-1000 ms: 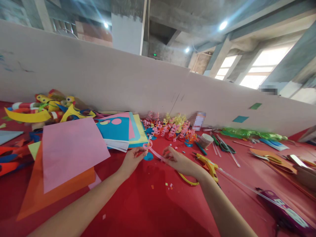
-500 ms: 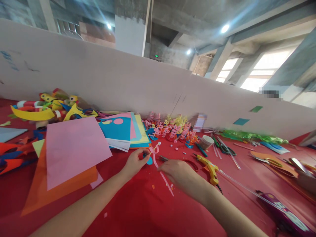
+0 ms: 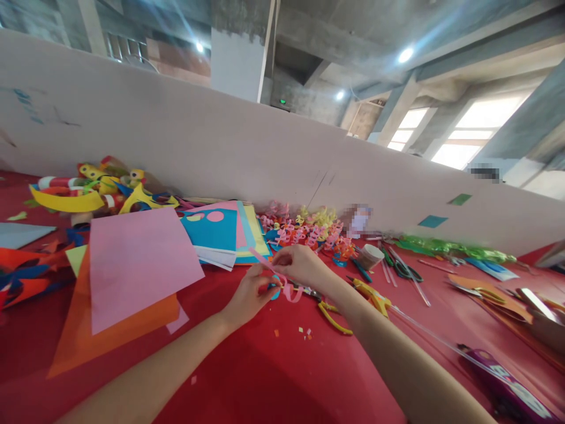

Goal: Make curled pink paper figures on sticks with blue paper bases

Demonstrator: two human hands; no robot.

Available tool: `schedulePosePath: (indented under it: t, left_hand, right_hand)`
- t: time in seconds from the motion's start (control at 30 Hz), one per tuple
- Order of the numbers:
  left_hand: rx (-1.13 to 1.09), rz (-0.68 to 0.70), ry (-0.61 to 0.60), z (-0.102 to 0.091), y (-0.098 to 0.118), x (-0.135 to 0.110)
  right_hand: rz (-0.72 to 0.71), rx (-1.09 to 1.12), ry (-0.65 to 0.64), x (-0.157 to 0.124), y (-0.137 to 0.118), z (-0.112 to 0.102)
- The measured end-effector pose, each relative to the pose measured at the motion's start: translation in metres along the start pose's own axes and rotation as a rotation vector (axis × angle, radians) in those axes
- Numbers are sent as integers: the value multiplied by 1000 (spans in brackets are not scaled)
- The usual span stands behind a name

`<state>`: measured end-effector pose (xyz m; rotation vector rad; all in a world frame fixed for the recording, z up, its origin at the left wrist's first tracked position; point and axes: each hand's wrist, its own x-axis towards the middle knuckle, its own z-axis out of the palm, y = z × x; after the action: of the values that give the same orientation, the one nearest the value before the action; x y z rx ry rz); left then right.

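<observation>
Over the red table (image 3: 273, 377), my left hand (image 3: 251, 296) pinches the lower end of a thin pink paper strip (image 3: 282, 285) that curls into a loop. My right hand (image 3: 300, 265) is closed on the strip's upper part, just above and right of the left hand. A small blue paper disc (image 3: 275, 292) shows behind the fingers. Yellow-handled scissors (image 3: 330, 312) lie on the table just under my right wrist.
A pink sheet (image 3: 136, 259) lies on an orange sheet (image 3: 83, 330) at the left, with a stack of coloured paper (image 3: 220, 232) behind. Several small curled paper figures (image 3: 309, 232) stand by the wall. A yellow glue gun (image 3: 373, 294), tape roll (image 3: 369, 255) and tools lie at the right.
My right hand rose from the table and moved up to the strip beside my left hand. The strip, hanging long before, is now curled between both hands.
</observation>
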<state>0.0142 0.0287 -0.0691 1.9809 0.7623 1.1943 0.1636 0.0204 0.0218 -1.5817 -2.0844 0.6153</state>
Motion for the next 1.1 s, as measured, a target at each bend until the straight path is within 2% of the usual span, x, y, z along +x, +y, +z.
schedulePosePath:
  t: [0.1, 0.2, 0.37, 0.43, 0.5, 0.6, 0.67, 0.9, 1.1]
  left_hand:
    - [-35, 25, 2, -1, 4, 1]
    - [-88, 28, -21, -1, 4, 2]
    - [-183, -57, -8, 2, -3, 3]
    - [-226, -118, 0, 3, -7, 4]
    - [-273, -175, -3, 3, -9, 5]
    - [-348, -266, 12, 1, -9, 6]
    - [-392, -331, 12, 0, -7, 6]
    - [-507, -417, 14, -3, -4, 9]
    - [-509, -442, -64, -5, -4, 9]
  right_hand:
    - [71, 283, -14, 10, 26, 2]
    - [80, 458, -58, 13, 47, 6]
    - [119, 545, -207, 5, 63, 8]
    - [110, 541, -220, 0, 67, 9]
    - [94, 508, -143, -4, 71, 13]
    - [58, 402, 61, -11, 74, 22]
    - [22, 323, 154, -16, 72, 29]
    - [59, 348, 184, -28, 55, 39]
    - [48, 409, 215, -28, 52, 42]
